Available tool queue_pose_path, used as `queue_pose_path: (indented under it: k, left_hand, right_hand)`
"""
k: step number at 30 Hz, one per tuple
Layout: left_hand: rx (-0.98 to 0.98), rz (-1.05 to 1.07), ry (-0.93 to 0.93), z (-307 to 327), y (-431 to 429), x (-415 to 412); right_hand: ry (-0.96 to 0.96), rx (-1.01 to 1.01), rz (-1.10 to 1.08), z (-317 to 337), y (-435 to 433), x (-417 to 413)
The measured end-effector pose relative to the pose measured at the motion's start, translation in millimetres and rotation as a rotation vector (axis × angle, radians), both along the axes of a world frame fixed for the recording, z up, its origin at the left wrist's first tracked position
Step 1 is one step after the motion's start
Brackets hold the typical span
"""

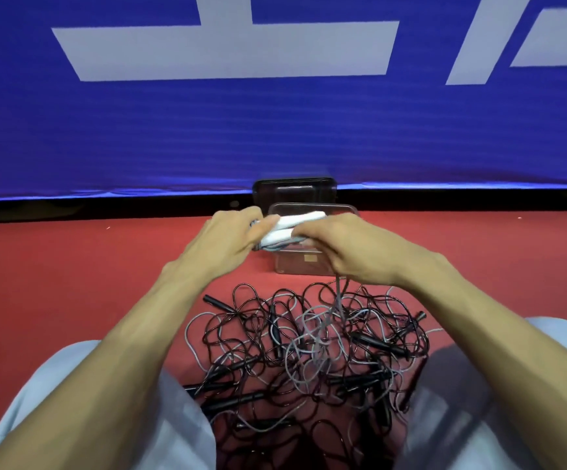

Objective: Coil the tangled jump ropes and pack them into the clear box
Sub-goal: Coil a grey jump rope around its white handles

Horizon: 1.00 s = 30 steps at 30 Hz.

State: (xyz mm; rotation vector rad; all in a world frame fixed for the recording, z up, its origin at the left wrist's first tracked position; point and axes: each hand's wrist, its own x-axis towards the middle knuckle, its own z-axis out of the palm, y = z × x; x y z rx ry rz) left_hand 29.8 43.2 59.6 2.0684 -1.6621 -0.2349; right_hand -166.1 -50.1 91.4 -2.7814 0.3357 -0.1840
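A white-handled jump rope (297, 221) with a thin grey cord is held over a clear rectangular plastic box (304, 268), which stands on the red carpeted floor (72, 283) just beyond the hands. The two white handles are laid side by side, with a few grey loops bunched beneath them. The left hand (231, 237) is curled round the left end of this bundle, fingers closed upon handles and loops. The right hand (350, 249) is clasped over the right end, its fingers folded down round the cord. A grey strand (338, 300) is seen hanging from under the right hand into a tangled heap of black and grey jump ropes (309, 354), spread on the floor between two legs in pale grey trousers (72, 385). Black handles are scattered through the heap. Behind the box a dark-looking transparent lid (294, 191) is set against a blue banner with large white shapes (275, 130)
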Motion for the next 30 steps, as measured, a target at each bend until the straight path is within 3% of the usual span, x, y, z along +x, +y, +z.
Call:
queue_pose_path:
  k: [5,10,13,17,20,24,27,30]
  left_hand:
    - [0.017,-0.133,0.120,6,3,-21]
    - [0.060,-0.212,0.237,16,10,-45]
    - [0.150,-0.295,0.264,16,16,-47]
    - [0.037,-0.309,0.271,19,19,-43]
    - [0.005,-0.260,0.504,25,20,-38]
    - [-0.063,-0.160,0.704,23,17,-41]
    - [-0.127,-0.020,0.880,28,14,-37]
    - [-0.139,-0.021,0.962,33,15,-34]
  right_hand:
    - [-0.212,-0.052,-0.141,11,-12,-4]
    - [-0.253,0.033,-0.201,4,-16,-2]
    - [-0.257,0.239,-0.270,2,-20,-2]
    - [-0.286,0.639,-0.374,4,-21,-4]
    - [-0.364,1.017,-0.415,6,-23,-2]
    - [-0.303,1.404,-0.447,3,-27,0]
    - [-0.234,1.533,-0.418,-2,-27,1]
    - [-0.173,1.658,-0.380,-2,-24,1]
